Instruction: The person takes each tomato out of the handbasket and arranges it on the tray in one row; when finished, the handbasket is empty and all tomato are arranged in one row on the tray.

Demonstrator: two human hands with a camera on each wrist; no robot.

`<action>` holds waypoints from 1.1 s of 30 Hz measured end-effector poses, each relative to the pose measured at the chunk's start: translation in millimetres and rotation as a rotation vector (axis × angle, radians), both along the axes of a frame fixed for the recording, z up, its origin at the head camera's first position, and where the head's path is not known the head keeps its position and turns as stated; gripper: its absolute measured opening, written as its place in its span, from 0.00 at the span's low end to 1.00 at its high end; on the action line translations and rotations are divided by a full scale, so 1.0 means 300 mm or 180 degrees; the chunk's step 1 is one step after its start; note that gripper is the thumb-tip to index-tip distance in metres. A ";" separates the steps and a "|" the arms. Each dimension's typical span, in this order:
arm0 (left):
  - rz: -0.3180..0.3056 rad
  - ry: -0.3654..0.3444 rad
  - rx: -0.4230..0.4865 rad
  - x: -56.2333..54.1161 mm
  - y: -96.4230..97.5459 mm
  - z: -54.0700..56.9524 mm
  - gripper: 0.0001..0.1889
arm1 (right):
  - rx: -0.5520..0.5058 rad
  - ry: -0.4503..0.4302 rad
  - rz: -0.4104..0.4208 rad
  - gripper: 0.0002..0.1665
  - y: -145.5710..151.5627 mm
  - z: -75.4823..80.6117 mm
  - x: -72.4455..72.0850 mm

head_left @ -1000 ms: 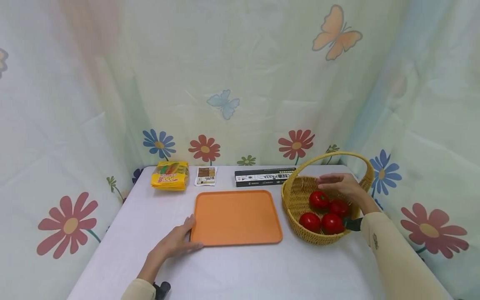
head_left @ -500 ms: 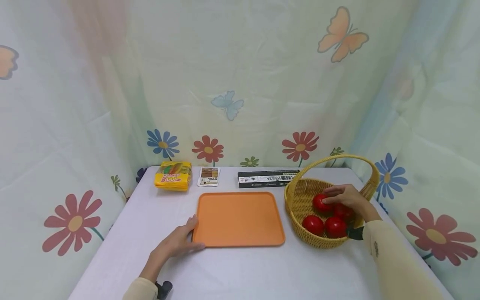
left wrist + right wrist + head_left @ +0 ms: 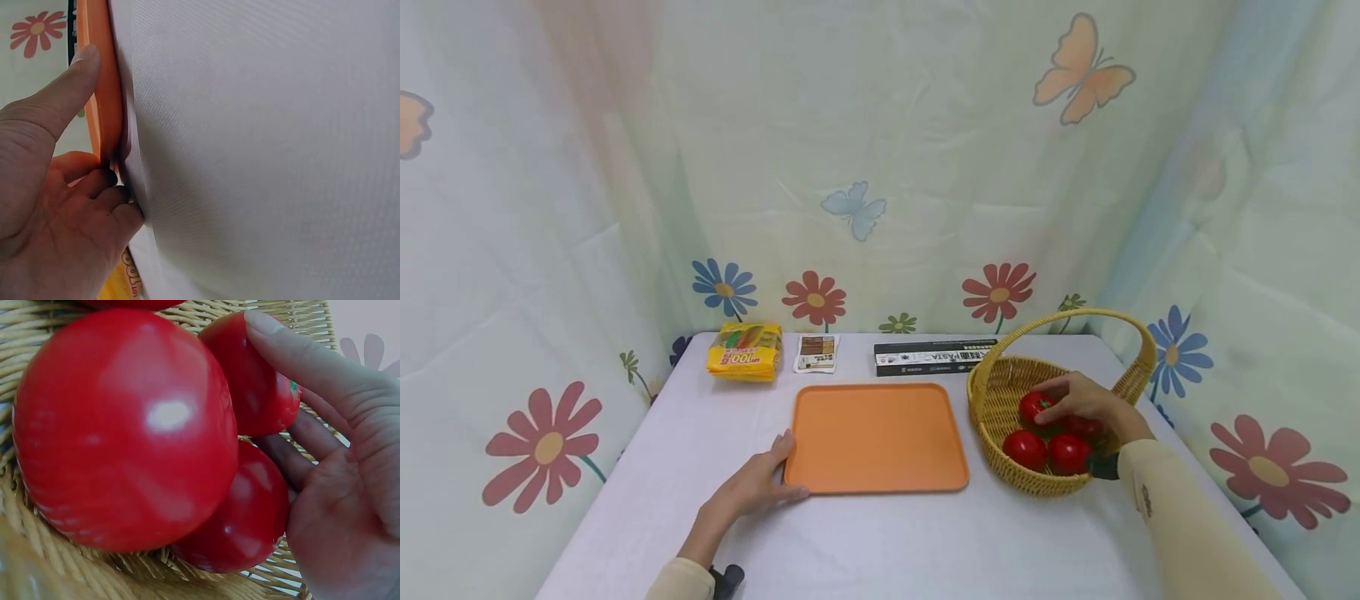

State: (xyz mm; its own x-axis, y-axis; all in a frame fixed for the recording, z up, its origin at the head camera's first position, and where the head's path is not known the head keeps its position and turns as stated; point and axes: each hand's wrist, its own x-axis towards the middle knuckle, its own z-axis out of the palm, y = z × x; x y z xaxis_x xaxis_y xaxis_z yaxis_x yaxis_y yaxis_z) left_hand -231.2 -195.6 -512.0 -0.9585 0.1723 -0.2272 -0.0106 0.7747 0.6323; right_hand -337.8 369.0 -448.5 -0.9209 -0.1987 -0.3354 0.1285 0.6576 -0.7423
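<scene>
In the wicker basket (image 3: 1026, 482), no longer hovering with the right hand (image 3: 1086, 397) but gripping the back-left tomato (image 3: 1032, 405), seemingly between thumb and part-hidden fingers; at the orange tray (image 3: 880, 437), pinching a corner with the left hand (image 3: 752, 483).

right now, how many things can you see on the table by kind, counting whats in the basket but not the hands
Red tomatoes: 4
Woven basket: 1
Orange tray: 1
Yellow package: 1
Small flat packet: 1
Pasta box: 1
Total: 9
</scene>
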 end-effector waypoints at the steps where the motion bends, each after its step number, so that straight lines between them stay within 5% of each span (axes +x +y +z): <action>1: 0.0005 0.0009 0.0001 0.000 0.000 -0.003 0.58 | 0.0011 0.0023 0.0000 0.46 -0.001 -0.001 -0.002; 11: 0.0012 -0.0003 0.0100 0.002 0.000 -0.016 0.57 | 0.0121 0.0313 -0.0054 0.43 -0.022 -0.021 -0.001; 17: 0.0036 -0.0008 0.0072 0.007 -0.005 -0.014 0.57 | 0.0357 0.0789 -0.0057 0.48 -0.057 0.016 0.019; 25: 0.0040 0.0034 0.0088 0.006 -0.008 -0.009 0.58 | 0.0272 0.1361 -0.0152 0.44 -0.114 0.136 0.121; 33: 0.0061 0.0046 0.0158 0.006 0.002 -0.003 0.59 | 0.0155 0.1394 0.0137 0.40 -0.231 0.213 0.252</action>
